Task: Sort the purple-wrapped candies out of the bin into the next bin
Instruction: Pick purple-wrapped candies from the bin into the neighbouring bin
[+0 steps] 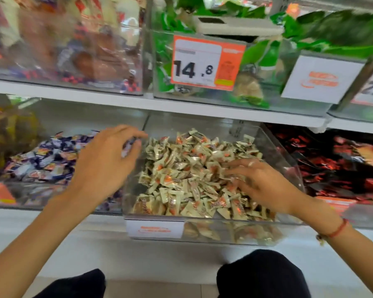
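A clear bin (289, 168) pulled out from the lower shelf holds a heap of cream-and-orange candies (187, 168). Left of it, another clear bin (41, 196) holds purple-wrapped candies (47, 160). My left hand (108, 162) hovers over the edge between the two bins, fingers curled round a purple-wrapped candy (127, 148) that shows under the fingertips. My right hand (261, 183) lies on the cream candies at the right side of the pulled-out bin, fingers spread among them. What is under its fingers is hidden by blur.
A bin of red-and-black packets (342, 166) stands to the right, a yellow-packet bin (7, 134) at far left. The upper shelf (138, 102) overhangs, with bins and a 14.8 price tag (205, 63). My dark-clad knees (261, 276) are below.
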Action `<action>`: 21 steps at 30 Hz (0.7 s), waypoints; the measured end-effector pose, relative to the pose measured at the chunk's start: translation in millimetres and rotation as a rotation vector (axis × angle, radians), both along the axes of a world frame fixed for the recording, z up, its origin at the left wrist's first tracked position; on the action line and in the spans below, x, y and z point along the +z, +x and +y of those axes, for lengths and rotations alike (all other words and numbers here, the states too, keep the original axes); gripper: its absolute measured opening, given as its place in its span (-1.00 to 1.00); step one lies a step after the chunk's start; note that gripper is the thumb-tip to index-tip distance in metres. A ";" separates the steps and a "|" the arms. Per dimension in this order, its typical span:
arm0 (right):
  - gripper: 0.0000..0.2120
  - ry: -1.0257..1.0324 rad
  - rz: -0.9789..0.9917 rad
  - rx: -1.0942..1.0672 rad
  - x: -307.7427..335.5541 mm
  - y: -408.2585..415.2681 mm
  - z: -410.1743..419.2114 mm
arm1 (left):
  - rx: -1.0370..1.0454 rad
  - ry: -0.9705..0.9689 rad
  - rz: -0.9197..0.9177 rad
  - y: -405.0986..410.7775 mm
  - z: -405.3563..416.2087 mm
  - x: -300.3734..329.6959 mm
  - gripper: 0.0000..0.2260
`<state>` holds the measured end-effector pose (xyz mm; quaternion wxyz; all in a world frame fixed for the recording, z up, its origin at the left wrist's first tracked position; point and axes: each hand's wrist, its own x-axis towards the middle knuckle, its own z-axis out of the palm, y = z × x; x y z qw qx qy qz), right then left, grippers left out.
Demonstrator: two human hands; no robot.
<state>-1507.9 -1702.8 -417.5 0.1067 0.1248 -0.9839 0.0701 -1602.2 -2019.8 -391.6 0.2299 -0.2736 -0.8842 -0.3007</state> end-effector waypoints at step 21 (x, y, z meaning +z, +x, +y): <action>-0.75 -0.065 0.217 -0.146 -23.4 71.2 64.0 | -0.271 -0.821 -0.380 -23.2 164.7 -56.7 -0.46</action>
